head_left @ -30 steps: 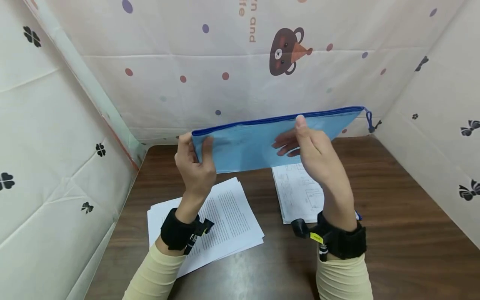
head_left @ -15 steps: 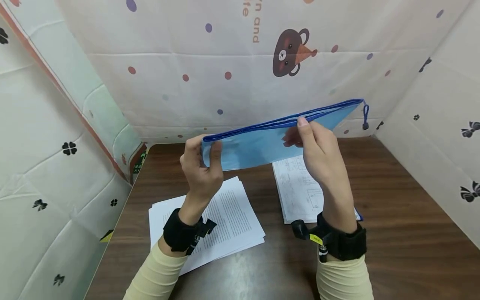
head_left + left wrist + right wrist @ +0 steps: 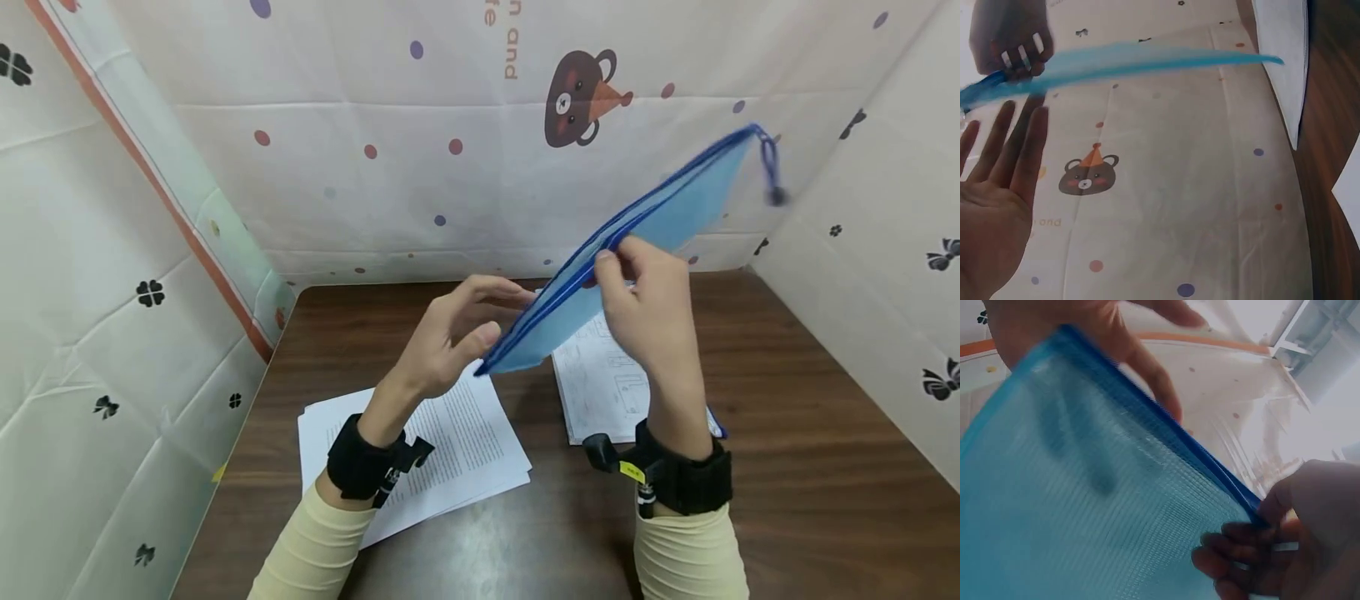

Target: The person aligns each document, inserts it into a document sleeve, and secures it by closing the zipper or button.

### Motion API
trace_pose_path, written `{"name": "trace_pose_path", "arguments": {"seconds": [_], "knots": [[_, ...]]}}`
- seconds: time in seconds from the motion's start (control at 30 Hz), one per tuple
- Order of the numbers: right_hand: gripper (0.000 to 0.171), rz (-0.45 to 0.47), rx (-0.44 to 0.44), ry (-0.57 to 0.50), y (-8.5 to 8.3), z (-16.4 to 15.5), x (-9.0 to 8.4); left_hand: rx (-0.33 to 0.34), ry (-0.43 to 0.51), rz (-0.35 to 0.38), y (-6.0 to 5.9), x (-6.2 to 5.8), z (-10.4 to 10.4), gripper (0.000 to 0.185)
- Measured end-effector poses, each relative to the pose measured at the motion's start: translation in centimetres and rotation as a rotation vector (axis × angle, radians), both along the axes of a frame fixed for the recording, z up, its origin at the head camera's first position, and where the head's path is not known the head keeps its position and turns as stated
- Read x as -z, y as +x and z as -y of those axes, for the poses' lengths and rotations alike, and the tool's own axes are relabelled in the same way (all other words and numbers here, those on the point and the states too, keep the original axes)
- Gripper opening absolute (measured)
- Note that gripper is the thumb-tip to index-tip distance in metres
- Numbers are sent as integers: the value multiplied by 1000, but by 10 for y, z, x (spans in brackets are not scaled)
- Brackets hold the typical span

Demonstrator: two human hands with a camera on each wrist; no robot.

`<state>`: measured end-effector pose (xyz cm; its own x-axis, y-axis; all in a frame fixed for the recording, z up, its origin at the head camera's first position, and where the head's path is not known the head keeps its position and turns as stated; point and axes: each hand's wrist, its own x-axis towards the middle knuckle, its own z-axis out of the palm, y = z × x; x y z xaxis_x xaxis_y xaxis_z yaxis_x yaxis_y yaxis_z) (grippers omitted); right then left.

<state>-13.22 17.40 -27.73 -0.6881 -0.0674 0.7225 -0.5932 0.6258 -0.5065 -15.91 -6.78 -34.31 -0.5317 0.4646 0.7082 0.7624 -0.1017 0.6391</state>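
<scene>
A translucent blue mesh zipper pouch (image 3: 697,200) is held up above the table, tilted with its right end high. Its darker blue zipped edge is parted, and a pull cord (image 3: 771,171) dangles from the upper end. My right hand (image 3: 656,317) pinches one side of that edge near the middle, thumb towards me. Beside the pouch's lower end is my left hand (image 3: 442,342), fingers extended and thumb apart. In the left wrist view the left palm (image 3: 991,212) faces the camera with straight fingers. In the right wrist view, left fingers show dimly through the mesh (image 3: 1147,531).
Printed sheets (image 3: 450,454) lie loosely stacked on the brown wooden table (image 3: 817,467) at left. A second paper stack (image 3: 600,383) with diagrams lies under the right hand. Some blue object (image 3: 717,423) shows partly behind the right wrist. Patterned cloth walls (image 3: 360,192) enclose the table.
The left hand has let go of the pouch's left end and straightened its fingers. The pouch has swung steeper, its right end up and left end down. The zipped edge now gapes more.
</scene>
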Motion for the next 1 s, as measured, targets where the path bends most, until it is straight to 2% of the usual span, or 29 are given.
{"name": "trace_pose_path", "arguments": {"seconds": [0.07,0.13,0.2,0.27,0.47,0.63,0.8,0.93,1.0], "knots": [[27,-53,-75,106,-1,3,2,24,-57,52,0,1,-1,69],[22,-80,-168,197,-1,10,4,19,-100,81,-1,2,-2,67],[19,-75,-243,258,-1,19,6,10,-123,96,0,3,-2,61],[19,-61,-270,305,-1,29,9,-7,-133,97,-1,4,-2,55],[21,-34,-222,438,-2,47,16,-64,-152,96,-3,10,-5,41],[17,-10,-171,452,-3,48,19,-111,-124,133,-5,18,-14,32],[15,0,-123,476,-7,47,21,-85,-99,218,-4,27,-29,26],[5,57,-100,520,-8,45,21,-58,-117,285,-4,33,-37,26],[7,95,-98,534,-9,44,21,-43,-113,326,-4,35,-38,27]]}}
